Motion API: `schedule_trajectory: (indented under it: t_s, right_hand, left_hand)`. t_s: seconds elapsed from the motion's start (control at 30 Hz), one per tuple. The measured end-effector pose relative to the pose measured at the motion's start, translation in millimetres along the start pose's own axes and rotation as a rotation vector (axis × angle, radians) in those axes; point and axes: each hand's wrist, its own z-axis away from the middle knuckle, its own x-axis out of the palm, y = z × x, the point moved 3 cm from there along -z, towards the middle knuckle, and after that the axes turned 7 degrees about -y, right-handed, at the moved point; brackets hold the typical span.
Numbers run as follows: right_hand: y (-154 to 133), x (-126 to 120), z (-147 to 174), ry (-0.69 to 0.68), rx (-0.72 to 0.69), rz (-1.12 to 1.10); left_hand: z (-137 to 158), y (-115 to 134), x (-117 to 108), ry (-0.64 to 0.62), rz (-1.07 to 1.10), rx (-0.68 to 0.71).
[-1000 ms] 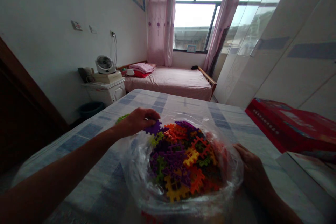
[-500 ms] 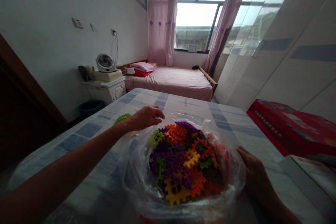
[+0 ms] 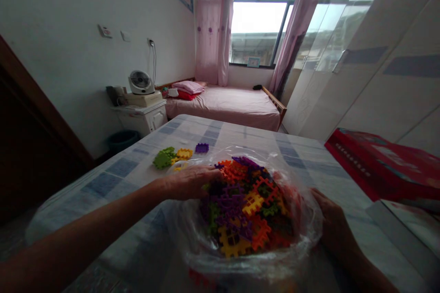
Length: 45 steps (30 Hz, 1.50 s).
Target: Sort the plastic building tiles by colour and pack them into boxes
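Observation:
A clear plastic bag [image 3: 192, 249] stands wide-mouthed on the table, filled with plastic interlocking pieces [image 3: 252, 203] in purple, orange, yellow, green and red. My left hand [image 3: 192, 182] reaches over the bag's left rim, its fingers stretched out onto the pieces at the upper left; the fingertips are partly lost in shadow. At the right side, my right hand [image 3: 332, 215] holds the bag's edge, thumb side up. Outside the bag, beyond my left hand, lie green pieces [image 3: 164, 157], yellow pieces [image 3: 184, 153] and one purple square piece [image 3: 202, 148].
A checked cloth covers the table [image 3: 237, 135]. To the right are a red box [image 3: 385, 165] and a white box or lid [image 3: 405, 229]. Past the table stand a bed [image 3: 233, 103], a nightstand [image 3: 144, 116] with a fan [image 3: 140, 81], and a bin [image 3: 123, 140].
My left hand has come back from beyond the bag to its pieces. A purple square piece now shows on the table where that hand was. My right hand stays at the bag.

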Motion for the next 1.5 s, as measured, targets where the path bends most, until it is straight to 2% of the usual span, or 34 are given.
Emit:
schedule_trajectory:
  t_s: [0.1, 0.4, 0.53, 1.0, 1.2, 1.37, 1.5]
  right_hand:
    - [0.1, 0.0, 0.3, 0.003, -0.002, 0.005]
    - [-3.8, -1.8, -0.6, 0.006, -0.002, 0.014]
    - [-4.3, -1.7, -0.2, -0.004, -0.001, 0.016]
    - [-3.4, -1.2, 0.0, 0.008, -0.022, 0.032]
    - [-5.2, -1.8, 0.2, -0.003, -0.006, 0.01]
    - [-5.4, -1.0, 0.2, -0.01, -0.008, 0.011]
    - [-4.4, -1.4, 0.2, 0.0, -0.021, 0.019]
  left_hand:
    - [-0.9, -0.5, 2.7, 0.001, 0.033, -0.014]
    - [-4.0, -5.3, 10.4, 0.125, 0.042, -0.092]
    - [-3.5, -3.8, 10.5, 0.142, 0.066, -0.079]
    - [-4.5, 3.1, 7.8, 0.111, 0.098, -0.171]
    - [1.5, 1.3, 2.1, 0.122, 0.24, -0.197]
    - [9.6, -7.1, -0.8, 0.094, 0.446, -0.214]
    - [11.6, -13.4, -5.8, 0.179, 0.547, -0.224]
